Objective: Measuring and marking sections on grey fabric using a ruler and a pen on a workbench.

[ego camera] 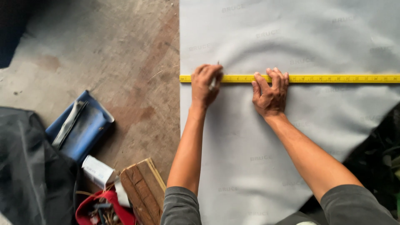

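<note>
Pressing yellow ruler [316, 78] onto grey sheet [250, 37]: right hand [271, 93]; left hand [205, 85] gripping marker, perhaps.

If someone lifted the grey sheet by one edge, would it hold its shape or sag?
Probably sag: the grey sheet shows soft ripples. It likely slides on the floor, since the right hand presses the yellow ruler onto it.

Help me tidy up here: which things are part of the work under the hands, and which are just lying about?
In use:
left hand with a small marker
right hand pressing the yellow ruler
grey sheet

Lying about:
blue pouch
white box
wooden block
red container
dark cloth
</note>
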